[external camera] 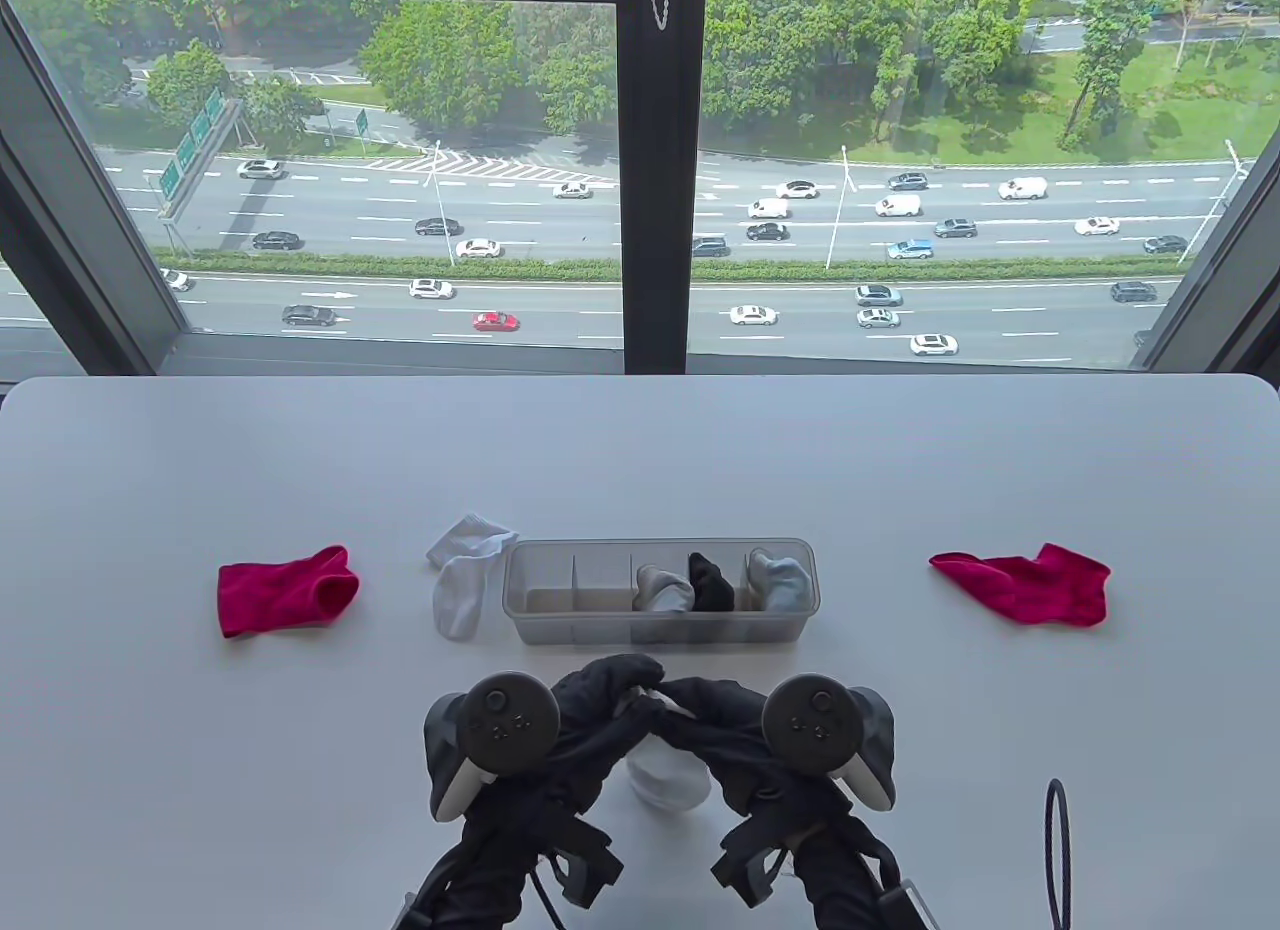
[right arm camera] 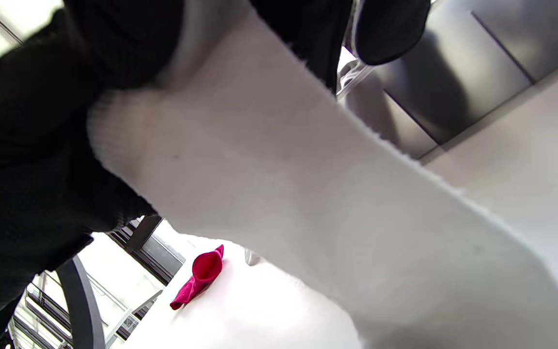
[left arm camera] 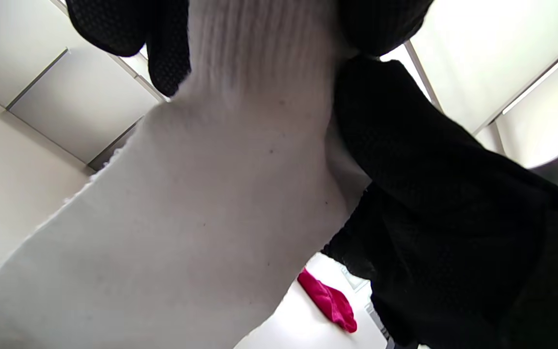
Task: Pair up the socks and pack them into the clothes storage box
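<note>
Fingers of both the left hand (external camera: 600, 695) and the right hand (external camera: 705, 715) are pinched on the cuff of a white sock (external camera: 665, 782), held up at the near edge, just near of the storage box (external camera: 660, 625). Pairing of the white socks is judged underway; next, the second white sock (external camera: 462, 580), left of the box, must be fetched.

Gloved right hand (right arm camera: 129, 43) pinches a white sock (right arm camera: 308, 194); red sock (right arm camera: 199, 276) lies beyond.

In the table view the white sock (external camera: 668, 785) is mostly hidden under the left hand (external camera: 590, 715) and the right hand (external camera: 725, 725) that hold it. In both wrist views its far end is cut off by the edge.
</note>
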### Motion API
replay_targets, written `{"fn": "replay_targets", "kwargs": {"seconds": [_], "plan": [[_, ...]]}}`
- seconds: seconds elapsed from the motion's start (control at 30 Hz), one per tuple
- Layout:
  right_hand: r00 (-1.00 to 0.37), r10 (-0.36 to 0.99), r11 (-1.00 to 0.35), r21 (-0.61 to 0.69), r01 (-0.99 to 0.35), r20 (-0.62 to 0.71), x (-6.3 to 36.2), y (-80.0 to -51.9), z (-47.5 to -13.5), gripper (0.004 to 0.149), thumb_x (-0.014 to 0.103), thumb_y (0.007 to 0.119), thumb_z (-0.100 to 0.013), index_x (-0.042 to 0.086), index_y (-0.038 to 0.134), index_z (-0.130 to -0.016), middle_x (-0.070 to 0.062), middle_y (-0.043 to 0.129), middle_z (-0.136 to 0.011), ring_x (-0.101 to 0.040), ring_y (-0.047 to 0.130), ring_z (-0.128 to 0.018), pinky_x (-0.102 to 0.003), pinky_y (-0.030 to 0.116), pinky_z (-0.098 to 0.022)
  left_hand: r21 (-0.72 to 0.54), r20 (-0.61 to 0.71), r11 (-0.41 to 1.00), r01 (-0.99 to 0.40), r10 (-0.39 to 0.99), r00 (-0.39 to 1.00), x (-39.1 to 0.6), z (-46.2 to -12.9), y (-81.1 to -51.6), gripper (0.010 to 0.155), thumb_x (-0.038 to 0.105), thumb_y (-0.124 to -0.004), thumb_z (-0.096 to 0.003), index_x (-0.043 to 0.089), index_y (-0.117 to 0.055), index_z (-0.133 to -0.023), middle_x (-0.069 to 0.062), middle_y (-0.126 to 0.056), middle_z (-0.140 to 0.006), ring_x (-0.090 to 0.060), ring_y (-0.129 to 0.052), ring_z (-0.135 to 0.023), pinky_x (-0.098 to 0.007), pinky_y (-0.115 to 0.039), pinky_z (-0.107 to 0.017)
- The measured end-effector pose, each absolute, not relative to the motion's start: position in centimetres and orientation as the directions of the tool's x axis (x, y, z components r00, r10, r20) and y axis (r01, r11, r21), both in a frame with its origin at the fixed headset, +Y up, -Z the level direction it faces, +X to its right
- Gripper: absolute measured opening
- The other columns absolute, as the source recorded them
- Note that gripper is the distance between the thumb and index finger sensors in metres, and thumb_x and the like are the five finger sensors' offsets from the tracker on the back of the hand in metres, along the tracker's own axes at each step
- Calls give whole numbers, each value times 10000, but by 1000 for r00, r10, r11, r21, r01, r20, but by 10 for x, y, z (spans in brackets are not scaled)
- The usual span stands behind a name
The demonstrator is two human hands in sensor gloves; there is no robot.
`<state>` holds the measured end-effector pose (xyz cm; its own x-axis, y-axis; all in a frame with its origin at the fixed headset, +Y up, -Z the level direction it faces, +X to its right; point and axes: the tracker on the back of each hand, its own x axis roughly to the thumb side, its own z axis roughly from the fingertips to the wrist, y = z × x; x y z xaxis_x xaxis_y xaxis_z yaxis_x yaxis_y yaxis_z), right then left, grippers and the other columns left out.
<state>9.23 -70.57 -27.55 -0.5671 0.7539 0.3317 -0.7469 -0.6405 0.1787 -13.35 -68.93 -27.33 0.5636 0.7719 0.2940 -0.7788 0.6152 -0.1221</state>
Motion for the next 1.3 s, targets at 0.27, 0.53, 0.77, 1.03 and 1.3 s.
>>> {"fn": "replay_targets", "kwargs": {"seconds": [0.27,0.53,0.77,1.03,1.3], "plan": [[-403,887,-448,213,-868,225,115,-710,-284,410,340,761,-571,256,730,-971,-40,971,-824,-302,908,-825,-576,655,-704,-237,225,495,-836,865,448,-162,-282,-698,766,483,-659,-563,100,-343,-1146,-280,-489,-1152,-528,-588,-1016,-706,-522,-712],[-336,917,-391,319,-864,215,109,-711,-283,401,420,736,-571,223,792,-915,-109,941,-864,-347,920,-788,-581,702,-654,-245,264,497,-832,860,436,-147,-279,-689,416,266,-665,-571,99,-735,-946,-238,-825,-979,-452,-897,-818,-643,-690,-646],[-126,985,-165,453,-876,114,102,-706,-280,408,337,719,-598,97,774,-923,-44,1050,-627,-242,1053,-569,-485,811,-576,-282,217,390,-877,916,337,-147,-278,-681,403,233,-631,-585,35,-758,-913,-118,-1008,-484,-198,-1009,-258,-496,-875,-390],[-665,746,-646,265,-716,22,106,-745,-284,676,382,635,-615,-8,422,-1124,-421,466,-1117,-630,417,-965,-705,512,-670,-270,8,817,-509,530,848,-152,-288,-716,629,387,-616,-584,122,-472,-1136,-270,-581,-1152,-558,-596,-1018,-732,-481,-716],[-859,454,-708,681,-186,237,66,-762,-276,675,458,525,-613,106,343,-1160,-262,281,-1213,-491,118,-1050,-750,254,-688,-147,-98,967,-207,194,976,-198,-301,-687,767,392,-667,-577,263,-168,-1145,-61,-12,-1218,-344,36,-1149,-672,-62,-794]]}}
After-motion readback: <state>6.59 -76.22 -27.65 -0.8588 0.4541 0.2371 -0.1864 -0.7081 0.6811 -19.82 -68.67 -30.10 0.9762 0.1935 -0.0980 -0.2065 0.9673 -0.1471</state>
